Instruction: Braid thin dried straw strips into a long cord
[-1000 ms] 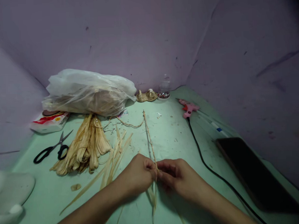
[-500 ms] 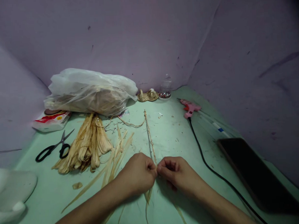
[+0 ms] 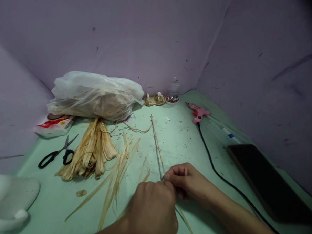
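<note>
A thin twisted fibre cord (image 3: 158, 148) runs down the green table toward me. My right hand (image 3: 186, 179) pinches its near end between thumb and fingers. Right beside it, my left hand (image 3: 154, 206) is closed with its back toward the camera; its fingertips are hidden, and pale strands show around it. One loose strand (image 3: 185, 221) trails below my right hand. Several flat pale strips (image 3: 117, 174) lie left of the cord, next to a thick tied bundle of dried fibre (image 3: 91, 151).
Black-handled scissors (image 3: 58, 152), a white slipper-like object (image 3: 17, 199) and a box (image 3: 55, 125) are on the left. Behind are a plastic bag (image 3: 95, 95), a woven piece (image 3: 154, 99) and a bead dish (image 3: 172, 99). A pink glue gun (image 3: 199, 113) and a phone (image 3: 267, 181) stand right.
My left hand has moved down and turned over, its back now toward the camera. My right hand has stayed nearly in place at the cord.
</note>
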The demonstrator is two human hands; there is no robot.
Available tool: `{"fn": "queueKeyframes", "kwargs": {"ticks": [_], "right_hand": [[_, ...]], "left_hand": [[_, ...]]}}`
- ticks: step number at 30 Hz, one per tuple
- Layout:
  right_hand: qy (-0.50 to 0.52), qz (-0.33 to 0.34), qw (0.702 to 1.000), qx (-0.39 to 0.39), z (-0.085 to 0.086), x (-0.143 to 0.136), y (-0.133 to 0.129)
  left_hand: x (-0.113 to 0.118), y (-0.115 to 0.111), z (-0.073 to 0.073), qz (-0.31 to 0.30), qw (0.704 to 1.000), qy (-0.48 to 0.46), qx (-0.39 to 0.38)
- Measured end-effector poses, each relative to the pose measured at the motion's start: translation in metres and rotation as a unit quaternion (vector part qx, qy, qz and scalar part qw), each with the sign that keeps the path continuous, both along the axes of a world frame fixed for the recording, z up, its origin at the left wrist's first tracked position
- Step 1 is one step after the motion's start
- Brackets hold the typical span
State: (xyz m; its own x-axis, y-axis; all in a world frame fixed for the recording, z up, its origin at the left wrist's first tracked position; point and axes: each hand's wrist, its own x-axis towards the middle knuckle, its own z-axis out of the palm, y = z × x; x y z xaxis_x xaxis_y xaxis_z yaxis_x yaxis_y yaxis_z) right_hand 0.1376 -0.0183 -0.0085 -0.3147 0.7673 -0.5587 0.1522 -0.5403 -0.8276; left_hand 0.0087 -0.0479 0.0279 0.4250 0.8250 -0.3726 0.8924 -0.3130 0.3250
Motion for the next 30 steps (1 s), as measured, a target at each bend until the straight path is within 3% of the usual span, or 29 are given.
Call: {"fn": "queueKeyframes", "kwargs": {"ticks": [4, 8, 10, 12, 15, 22, 26, 30], "right_hand": [[0.01, 0.018, 1.0, 0.006, 0.0, 0.002, 0.0], [0.007, 0.029, 1.0, 0.003, 0.003, 0.003, 0.002], [0.009, 0.034, 0.999, 0.0, 0.005, 0.004, 0.002], [0.018, 0.039, 0.999, -0.003, 0.005, 0.004, 0.003], [0.03, 0.042, 0.999, 0.004, 0.003, 0.005, 0.003], [0.012, 0.04, 0.999, 0.011, 0.003, 0.004, 0.002], [0.022, 0.03, 0.999, 0.013, 0.001, 0.003, 0.001], [0.021, 0.03, 0.999, 0.008, 0.0, 0.004, 0.001]], "left_hand": [[0.009, -0.004, -0.006, -0.042, 0.999, 0.028, -0.018], [0.006, 0.001, 0.005, -0.075, 0.995, 0.05, -0.05], [-0.003, 0.007, 0.016, -0.052, 0.997, 0.042, -0.049], [-0.014, 0.015, 0.023, 0.01, 0.999, 0.027, -0.021], [-0.025, 0.027, 0.021, 0.076, 0.997, -0.005, 0.032], [-0.025, 0.04, -0.008, 0.065, 0.989, -0.097, -0.086], [-0.039, 0.055, 0.001, 0.062, 0.991, -0.087, -0.081], [-0.062, 0.07, 0.02, 0.102, 0.994, -0.037, 0.024]]}}
